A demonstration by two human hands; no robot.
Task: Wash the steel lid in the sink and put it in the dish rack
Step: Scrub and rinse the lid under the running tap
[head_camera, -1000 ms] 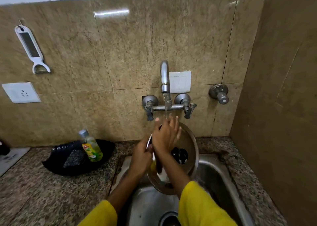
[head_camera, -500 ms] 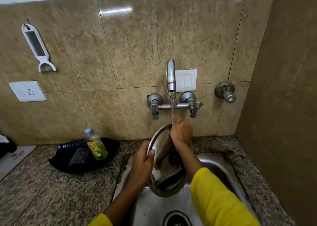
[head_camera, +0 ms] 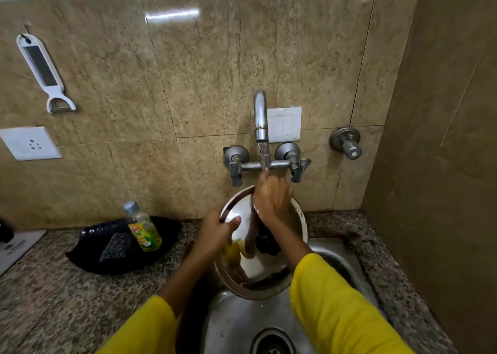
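Observation:
The round steel lid (head_camera: 252, 262) is held tilted above the steel sink (head_camera: 236, 324), its shiny inner face toward me. My left hand (head_camera: 217, 235) grips its left rim, thumb on the inner face. My right hand (head_camera: 273, 199) presses on the lid's upper edge, right under the running water from the wall tap (head_camera: 260, 117). A dark knob shows behind the lid near its middle. A bit of yellow, perhaps a scrubber or a reflection, shows near the left palm. No dish rack is in view.
A black tray (head_camera: 88, 256) with a dish-soap bottle (head_camera: 144, 228) and a scrub pad sits on the granite counter left of the sink. A side wall (head_camera: 441, 165) stands close on the right. Tap handles (head_camera: 291, 160) jut out just above the hands.
The lid has turned in my hands under the stream, showing more of its inner face. My right hand slid up along its top edge; the left hand keeps its grip.

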